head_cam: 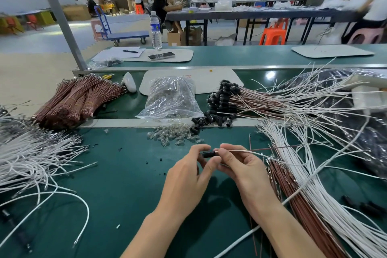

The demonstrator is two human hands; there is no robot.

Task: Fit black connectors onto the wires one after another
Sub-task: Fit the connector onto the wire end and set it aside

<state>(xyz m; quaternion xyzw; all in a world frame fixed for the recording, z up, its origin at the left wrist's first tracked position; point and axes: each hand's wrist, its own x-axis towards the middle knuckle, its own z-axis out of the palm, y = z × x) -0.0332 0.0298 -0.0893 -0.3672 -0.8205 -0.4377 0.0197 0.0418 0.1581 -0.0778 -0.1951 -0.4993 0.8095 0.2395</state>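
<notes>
— What takes up the most room?

— The green bench (pixel 125 174). White wires (pixel 31 159) sprawl over its left edge, and a mixed heap of white and brown wires (pixel 310 184) runs along the right edge to the near right corner.

— And further back?

— Tied brown bundles (pixel 79 100) lie at the far left. Wires already capped in black (pixel 226 98) fan out at the far right, with a clear plastic bag (pixel 171 98) between the two.

— Anything smaller?

— Loose black connectors (pixel 209 120) sit on the pale strip across the bench, with a scatter of clear bulbs (pixel 173 136) just in front of the bag.

— The hands?

— They meet over the middle of the bench. The left hand (pixel 188 174) pinches one black connector (pixel 208 154) between thumb and fingers. The right hand (pixel 240 167) pinches a white wire (pixel 240 151) near its end, which is at the connector. I cannot tell whether it is inside.
</notes>
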